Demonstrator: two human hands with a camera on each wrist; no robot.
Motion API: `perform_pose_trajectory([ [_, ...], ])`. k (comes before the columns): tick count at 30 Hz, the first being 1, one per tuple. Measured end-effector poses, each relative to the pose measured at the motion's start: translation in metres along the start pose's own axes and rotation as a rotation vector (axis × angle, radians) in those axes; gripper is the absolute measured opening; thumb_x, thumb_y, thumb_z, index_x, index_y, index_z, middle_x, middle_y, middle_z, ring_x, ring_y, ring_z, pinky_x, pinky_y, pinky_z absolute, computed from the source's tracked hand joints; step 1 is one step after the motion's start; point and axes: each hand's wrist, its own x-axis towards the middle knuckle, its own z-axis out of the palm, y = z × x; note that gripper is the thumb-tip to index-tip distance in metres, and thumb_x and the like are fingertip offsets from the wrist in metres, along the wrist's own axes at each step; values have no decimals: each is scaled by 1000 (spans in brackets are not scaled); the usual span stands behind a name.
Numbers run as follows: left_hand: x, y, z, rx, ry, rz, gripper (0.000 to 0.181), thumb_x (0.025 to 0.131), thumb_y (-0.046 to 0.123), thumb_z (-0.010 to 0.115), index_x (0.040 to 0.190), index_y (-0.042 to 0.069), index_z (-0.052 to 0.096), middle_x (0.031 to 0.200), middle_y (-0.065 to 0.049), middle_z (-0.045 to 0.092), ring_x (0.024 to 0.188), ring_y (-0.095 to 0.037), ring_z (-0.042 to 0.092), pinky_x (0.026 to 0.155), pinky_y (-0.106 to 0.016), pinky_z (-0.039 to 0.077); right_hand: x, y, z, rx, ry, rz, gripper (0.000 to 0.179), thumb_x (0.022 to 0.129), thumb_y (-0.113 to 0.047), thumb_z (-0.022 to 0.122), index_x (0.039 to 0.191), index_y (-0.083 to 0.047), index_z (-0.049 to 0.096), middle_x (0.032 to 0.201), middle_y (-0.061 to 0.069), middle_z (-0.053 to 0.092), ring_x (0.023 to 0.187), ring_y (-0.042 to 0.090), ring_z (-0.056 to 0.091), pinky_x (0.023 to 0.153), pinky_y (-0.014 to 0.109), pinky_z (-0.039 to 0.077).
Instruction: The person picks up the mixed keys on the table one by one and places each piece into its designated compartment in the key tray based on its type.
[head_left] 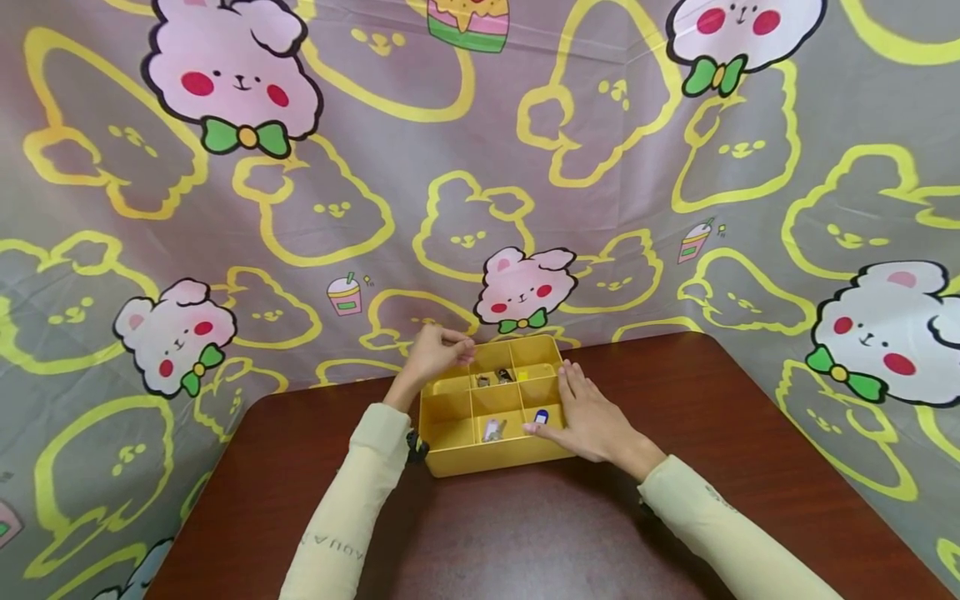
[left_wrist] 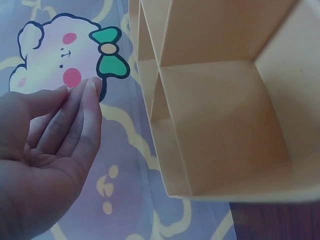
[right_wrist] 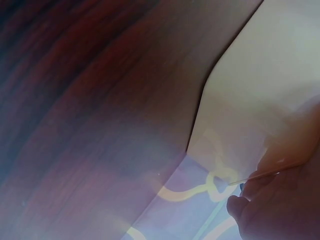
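A yellow divided box (head_left: 498,454) stands on the table with several compartments. My left hand (head_left: 437,357) hovers over its back left corner, fingers gently bent and thumb near the fingertips. In the left wrist view this hand (left_wrist: 55,135) shows nothing between thumb and fingers. My right hand (head_left: 592,417) rests along the box's right side, fingers extended, its thumb reaching over the front right compartment. That compartment holds a small blue-and-white object (head_left: 542,416). A small whitish object (head_left: 492,430) lies in the front middle one. Small dark objects (head_left: 504,376) lie in the back middle one.
The box sits on a dark red-brown wooden table (head_left: 300,467), near its back edge. A grey cloth (head_left: 600,167) printed with cartoon animals hangs behind and at the sides. A small yellow object (head_left: 523,376) lies in the back right compartment.
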Motion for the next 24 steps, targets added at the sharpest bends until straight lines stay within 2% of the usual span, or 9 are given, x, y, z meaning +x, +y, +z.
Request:
perform_pose_trajectory([
  [4, -7, 3, -2, -8, -7, 21, 27, 103, 9, 67, 115, -14, 74, 100, -27, 79, 99, -47, 77, 75, -29, 66, 0, 0, 1, -1, -4, 1, 124, 89, -90, 42, 165, 5, 18, 175, 25, 13, 165, 40, 15, 133, 52, 24],
  [16, -35, 14, -13, 80, -41, 90, 22, 104, 14, 67, 113, -1, 80, 101, -19, 81, 95, -35, 80, 81, -32, 66, -1, -1, -1, 16, -16, 7, 123, 90, -89, 44, 165, 5, 15, 176, 24, 12, 165, 40, 13, 133, 53, 23],
  [22, -46, 14, -21, 132, -48, 109, 22, 103, 19, 69, 115, 5, 81, 103, -14, 82, 96, -28, 81, 91, -46, 65, -1, -1, -2, 21, -19, 14, 124, 89, -90, 43, 166, 4, 14, 176, 23, 10, 165, 40, 13, 133, 53, 24],
  [24, -50, 13, -23, 157, -44, 116, 23, 103, 21, 70, 116, 6, 81, 102, -13, 83, 94, -25, 81, 90, -45, 65, -1, -2, -2, 21, -19, 15, 124, 89, -90, 43, 166, 4, 14, 176, 22, 10, 165, 39, 13, 133, 53, 23],
])
